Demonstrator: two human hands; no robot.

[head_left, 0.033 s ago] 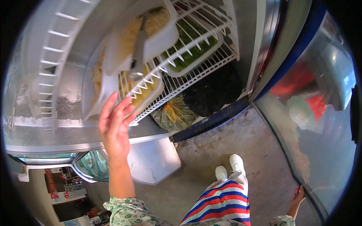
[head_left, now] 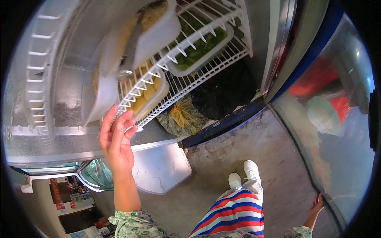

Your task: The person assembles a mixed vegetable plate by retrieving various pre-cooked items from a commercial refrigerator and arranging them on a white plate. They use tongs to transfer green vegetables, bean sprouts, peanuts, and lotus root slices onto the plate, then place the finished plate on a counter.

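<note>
My left hand (head_left: 117, 144) is raised at the open glass-door fridge, fingers stretched out and a little apart. Its fingertips are at the lower corner of a white plastic tub (head_left: 97, 101) and the front edge of a wire shelf (head_left: 152, 71); whether they touch is unclear. On the upper shelf, a white tub (head_left: 162, 35) of pale food has a metal utensil (head_left: 133, 45) across it, blurred. My right hand (head_left: 316, 203), at the lower right, is closed round the edge of the open glass door (head_left: 293, 137); its fingers are partly hidden.
Below the upper shelf sit a tub of yellow pieces (head_left: 149, 93) and a tub of green vegetables (head_left: 202, 47). A knotted clear bag (head_left: 182, 119) and a black bag (head_left: 224, 91) lie at the fridge bottom. A white panel (head_left: 160, 168) juts out over the floor.
My left hand has come closer to the tub's corner and the shelf edge. The view has shifted slightly. My right hand stays on the door edge.
</note>
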